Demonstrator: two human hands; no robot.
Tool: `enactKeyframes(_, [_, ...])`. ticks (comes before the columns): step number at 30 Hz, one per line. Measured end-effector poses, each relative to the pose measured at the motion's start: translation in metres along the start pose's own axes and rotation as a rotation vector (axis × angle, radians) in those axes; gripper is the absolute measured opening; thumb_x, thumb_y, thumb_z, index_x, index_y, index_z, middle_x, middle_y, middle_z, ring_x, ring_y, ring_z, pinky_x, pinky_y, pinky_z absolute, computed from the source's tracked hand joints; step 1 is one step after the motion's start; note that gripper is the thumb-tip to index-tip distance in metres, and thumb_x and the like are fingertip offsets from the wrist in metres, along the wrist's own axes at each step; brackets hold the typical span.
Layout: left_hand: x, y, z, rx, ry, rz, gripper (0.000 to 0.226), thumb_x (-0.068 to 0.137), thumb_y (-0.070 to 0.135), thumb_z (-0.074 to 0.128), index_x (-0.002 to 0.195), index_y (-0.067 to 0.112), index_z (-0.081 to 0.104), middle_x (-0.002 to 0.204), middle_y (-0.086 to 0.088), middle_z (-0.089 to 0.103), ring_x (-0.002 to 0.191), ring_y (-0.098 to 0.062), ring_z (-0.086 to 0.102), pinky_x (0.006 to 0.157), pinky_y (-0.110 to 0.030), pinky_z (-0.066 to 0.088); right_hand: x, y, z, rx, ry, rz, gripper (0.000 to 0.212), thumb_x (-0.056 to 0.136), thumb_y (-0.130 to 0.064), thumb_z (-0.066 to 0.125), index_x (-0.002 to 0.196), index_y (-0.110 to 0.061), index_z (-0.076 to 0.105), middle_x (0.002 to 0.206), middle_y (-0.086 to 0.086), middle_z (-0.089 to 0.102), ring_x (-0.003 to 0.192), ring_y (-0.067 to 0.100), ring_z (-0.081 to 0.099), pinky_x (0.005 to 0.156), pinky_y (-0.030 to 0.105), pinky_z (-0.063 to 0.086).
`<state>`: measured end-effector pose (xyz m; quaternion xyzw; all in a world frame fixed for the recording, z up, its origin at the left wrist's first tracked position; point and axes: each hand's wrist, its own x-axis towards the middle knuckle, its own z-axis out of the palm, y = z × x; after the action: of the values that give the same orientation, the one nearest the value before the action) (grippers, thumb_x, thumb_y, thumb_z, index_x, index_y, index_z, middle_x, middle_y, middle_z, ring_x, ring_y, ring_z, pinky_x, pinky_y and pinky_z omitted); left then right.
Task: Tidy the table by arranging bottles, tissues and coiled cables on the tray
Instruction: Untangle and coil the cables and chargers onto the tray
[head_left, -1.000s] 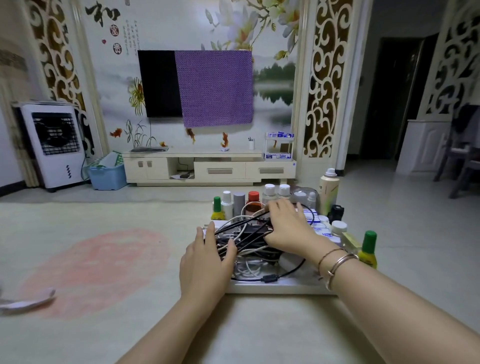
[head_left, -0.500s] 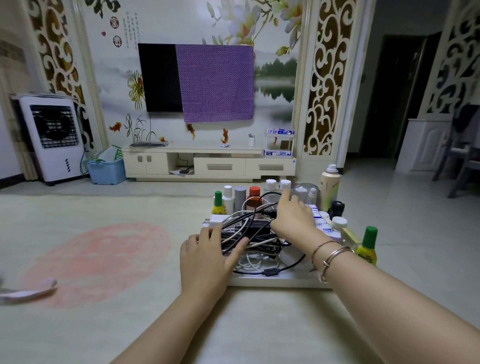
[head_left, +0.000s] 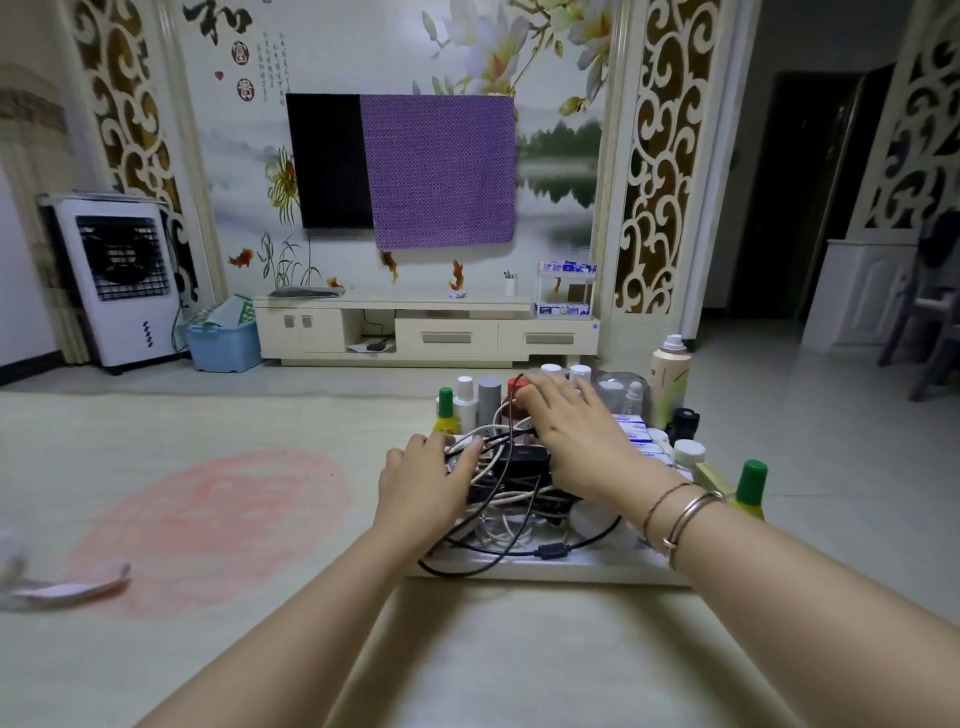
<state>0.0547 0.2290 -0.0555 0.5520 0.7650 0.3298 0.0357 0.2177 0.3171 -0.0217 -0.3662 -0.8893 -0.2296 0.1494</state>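
Directly ahead of the person, a shallow white tray (head_left: 519, 571) sits on a pale table, and both bare hands are on the pile of cables (head_left: 511, 499) heaped in its near half. The left hand (head_left: 426, 480) lies flat on the left side of the heap, fingers straight and slightly spread, pressing the wires down rather than pinching any of them. The right hand (head_left: 576, 431) reaches further away, over the far side of the heap, fingers stretched out flat toward the row of bottles (head_left: 488, 402) at the back edge of the tray; its fingertips are at a red bottle cap (head_left: 516, 385), though whether they touch it cannot be told.

The tangle runs roughly left to right across the tray, between the two hands, with a black adapter block (head_left: 522, 460) near its middle. The left hand is the nearer one to the loose loops that spill over the front left rim. One black cable with a plug (head_left: 553, 551) lies along the front edge, partly outside the tray.

Packs of tissues (head_left: 631, 428) sit just right of the right hand, hemmed in by more bottles, among them a tall spray can (head_left: 670, 379) and a green-capped bottle (head_left: 750, 488) at the tray's right side. Room to move is tight at the back and right; the open table lies to the left and toward the person. Gathering the overhanging loops inward probably comes next.
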Motion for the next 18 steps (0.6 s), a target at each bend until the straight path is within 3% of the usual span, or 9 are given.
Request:
enactKeyframes(4, [0.010,0.004,-0.006,-0.139,-0.024,0.057,0.017,0.092,0.019,0.055,0.088,0.010,0.069,0.082,-0.008,0.062,0.084,-0.027,0.058,0.068,-0.031,0.042,-0.001,-0.001,0.000,-0.106,0.085,-0.157,0.085,0.074,-0.004,0.061,0.143,-0.026,0.015,0.155,0.005,0.013,0.134,0.028,0.023,0.110,0.042,0.024])
enactKeyframes(7, [0.013,0.012,-0.018,-0.251,0.003,0.015,0.018,0.091,0.016,0.057,0.076,0.016,0.066,0.062,0.003,0.055,0.064,-0.016,0.051,0.053,-0.024,0.033,-0.006,-0.002,-0.012,-0.172,0.134,-0.244,0.066,0.077,-0.009,0.065,0.136,-0.025,0.042,0.152,0.005,0.030,0.128,0.030,0.036,0.105,0.043,0.032])
enactKeyframes(10, [0.016,0.019,-0.033,-0.398,-0.021,-0.078,0.023,0.095,0.013,0.049,0.075,0.014,0.061,0.062,0.003,0.050,0.058,-0.010,0.044,0.048,-0.019,0.031,-0.010,0.004,-0.030,-0.201,0.188,-0.144,0.039,0.080,-0.011,0.065,0.118,-0.016,0.060,0.144,0.009,0.046,0.130,0.031,0.042,0.109,0.047,0.029])
enactKeyframes(13, [0.014,0.027,-0.057,-0.613,-0.055,-0.194,0.022,0.099,0.015,0.039,0.082,0.015,0.053,0.079,0.000,0.054,0.073,-0.015,0.048,0.061,-0.026,0.033,-0.011,0.013,-0.054,0.005,0.245,0.030,0.028,0.088,-0.013,0.054,0.115,-0.014,0.061,0.137,0.006,0.053,0.138,0.026,0.034,0.117,0.044,0.015])
enactKeyframes(14, [0.015,0.030,-0.064,-0.683,-0.063,-0.225,0.023,0.100,0.014,0.036,0.083,0.015,0.050,0.079,-0.002,0.054,0.073,-0.016,0.048,0.061,-0.028,0.032,-0.011,0.015,-0.062,0.121,0.259,0.064,0.023,0.090,-0.014,0.051,0.110,-0.016,0.061,0.130,0.004,0.057,0.135,0.025,0.037,0.117,0.043,0.018])
enactKeyframes(16, [0.011,0.039,-0.084,-0.830,-0.066,-0.249,0.023,0.102,0.012,0.030,0.086,0.013,0.047,0.068,-0.003,0.050,0.061,-0.013,0.048,0.056,-0.025,0.031,-0.011,0.014,-0.087,0.465,0.245,0.115,0.015,0.093,-0.014,0.047,0.098,-0.018,0.060,0.106,-0.001,0.062,0.113,0.023,0.052,0.099,0.041,0.040])
enactKeyframes(18, [0.003,0.046,-0.103,-0.897,-0.084,-0.236,0.024,0.103,0.012,0.030,0.092,0.009,0.051,0.062,-0.002,0.043,0.050,-0.011,0.044,0.053,-0.022,0.033,-0.012,0.008,-0.108,0.804,0.182,0.111,0.021,0.097,-0.013,0.043,0.088,-0.026,0.057,0.088,-0.010,0.060,0.090,0.014,0.058,0.079,0.035,0.045])
